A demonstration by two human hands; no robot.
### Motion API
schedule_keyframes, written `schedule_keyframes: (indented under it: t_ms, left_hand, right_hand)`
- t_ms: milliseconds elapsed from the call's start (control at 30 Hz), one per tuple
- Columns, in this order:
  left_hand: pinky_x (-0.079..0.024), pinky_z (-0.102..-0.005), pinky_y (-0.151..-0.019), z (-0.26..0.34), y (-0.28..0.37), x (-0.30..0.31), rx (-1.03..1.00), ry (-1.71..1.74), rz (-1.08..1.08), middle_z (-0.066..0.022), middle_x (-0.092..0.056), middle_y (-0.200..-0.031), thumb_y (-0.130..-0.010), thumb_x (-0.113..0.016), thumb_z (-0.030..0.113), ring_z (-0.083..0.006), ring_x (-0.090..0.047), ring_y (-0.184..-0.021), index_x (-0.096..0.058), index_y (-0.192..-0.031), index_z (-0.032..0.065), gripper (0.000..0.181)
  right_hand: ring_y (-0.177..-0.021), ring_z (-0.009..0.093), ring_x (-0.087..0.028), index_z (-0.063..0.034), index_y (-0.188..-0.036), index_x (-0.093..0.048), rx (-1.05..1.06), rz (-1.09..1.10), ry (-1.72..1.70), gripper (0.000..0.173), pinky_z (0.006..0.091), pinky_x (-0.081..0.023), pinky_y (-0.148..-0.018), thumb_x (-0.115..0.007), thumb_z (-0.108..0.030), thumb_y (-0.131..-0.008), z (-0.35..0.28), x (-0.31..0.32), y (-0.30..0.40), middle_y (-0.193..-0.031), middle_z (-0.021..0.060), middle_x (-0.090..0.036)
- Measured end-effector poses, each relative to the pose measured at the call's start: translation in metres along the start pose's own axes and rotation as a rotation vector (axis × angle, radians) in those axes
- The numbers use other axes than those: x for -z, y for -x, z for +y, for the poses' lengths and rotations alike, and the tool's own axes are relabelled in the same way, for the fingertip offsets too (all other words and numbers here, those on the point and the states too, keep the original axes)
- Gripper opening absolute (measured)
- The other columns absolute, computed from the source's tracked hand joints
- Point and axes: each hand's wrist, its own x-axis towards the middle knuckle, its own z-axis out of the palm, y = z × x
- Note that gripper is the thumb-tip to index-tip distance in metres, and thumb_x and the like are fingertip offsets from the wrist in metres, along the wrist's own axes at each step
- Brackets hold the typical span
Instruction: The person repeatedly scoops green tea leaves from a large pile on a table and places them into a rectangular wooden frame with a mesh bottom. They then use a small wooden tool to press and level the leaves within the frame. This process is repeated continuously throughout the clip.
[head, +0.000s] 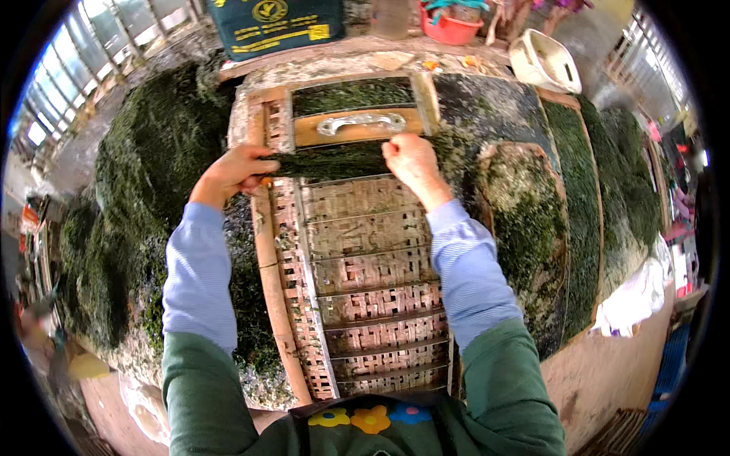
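Note:
A band of dark green, stringy plant strands (pixel 333 162) stretches crosswise between my two hands. My left hand (pixel 231 172) pinches its left end between thumb and fingers. At the other end, my right hand (pixel 415 165) is closed in a fist on the strands. Beneath them lies a metal rack with cross slats (pixel 376 253), set over a woven bamboo tray (pixel 288 319) with a bamboo pole rim. Just beyond the strands rests a wooden board with a metal handle (pixel 360 122). Farther off, green strands (pixel 353 94) fill the rack's top compartment.
Large heaps of green strands lie on the left (pixel 154 137) and right (pixel 530 222). At the back are a dark green printed bag (pixel 279 31), a red basin (pixel 450 28) and a white plastic basket (pixel 544 60). A white plastic bag (pixel 633 296) hangs at the right edge.

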Motion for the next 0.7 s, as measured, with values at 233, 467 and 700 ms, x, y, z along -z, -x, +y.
schedule_keyframes:
  t_ms: [233,467,700]
  left_hand:
    - [-0.038,-0.0468,-0.093,-0.031,0.000,-0.063,-0.772,-0.743,1.009,-0.0144,-0.053,-0.121,-0.078,-0.056,0.005,-0.0304,-0.047,-0.113,-0.062,-0.111,0.0109,0.034]
    - [-0.018,-0.0522,-0.107,-0.028,0.010,-0.149,-0.635,-1.131,0.776,-0.0112,-0.055,-0.119,-0.094,-0.044,0.032,-0.0271,-0.035,-0.128,-0.064,-0.106,0.0038,0.037]
    - [-0.016,-0.0524,-0.106,-0.032,0.010,-0.151,-0.608,-1.112,0.847,-0.0076,-0.053,-0.123,-0.091,-0.046,0.033,-0.0245,-0.036,-0.127,-0.063,-0.105,0.0052,0.036]
  right_hand:
    - [-0.068,0.028,-0.064,0.0018,-0.077,-0.061,-0.015,-0.054,0.128,0.018,0.0406,-0.052,-0.058,-0.056,-0.016,-0.079,-0.022,0.000,0.017,-0.076,0.0157,-0.062]
    - [-0.072,0.022,-0.062,-0.0134,-0.109,-0.062,-0.005,0.127,0.266,0.033,0.0353,-0.053,-0.066,-0.065,-0.030,-0.081,0.071,0.127,0.096,-0.088,0.0129,-0.064]
    - [-0.075,0.030,-0.060,-0.0123,-0.117,-0.055,0.074,-0.148,0.363,0.046,0.0391,-0.051,-0.061,-0.070,-0.012,-0.074,0.128,0.145,0.208,-0.108,0.0159,-0.055]
